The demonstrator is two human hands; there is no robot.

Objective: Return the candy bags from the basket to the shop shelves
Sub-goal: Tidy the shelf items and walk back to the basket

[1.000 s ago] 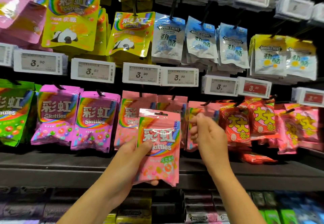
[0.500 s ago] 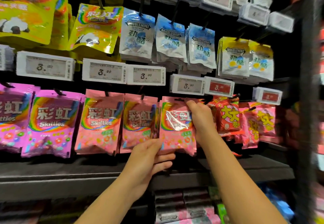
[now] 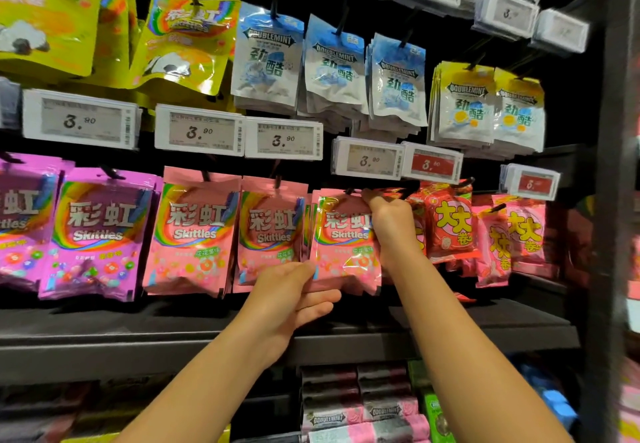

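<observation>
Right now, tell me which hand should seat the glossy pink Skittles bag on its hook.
Right. The right hand already pinches the glossy pink Skittles bag at its top corner, beside the black hook. The left hand only steadies the bottom edge.

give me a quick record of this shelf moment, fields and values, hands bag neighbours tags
held item: pink Skittles bag, at the third pink hook in its row
left hand: grip on the bag's lower left corner
right hand: at the bag's top right corner, by the hook
left neighbours: two hooks of pink Skittles bags, then purple Skittles bags
right neighbour: red candy bags
row above: blue Doublemint pouches
price tags: mostly 3.90
</observation>
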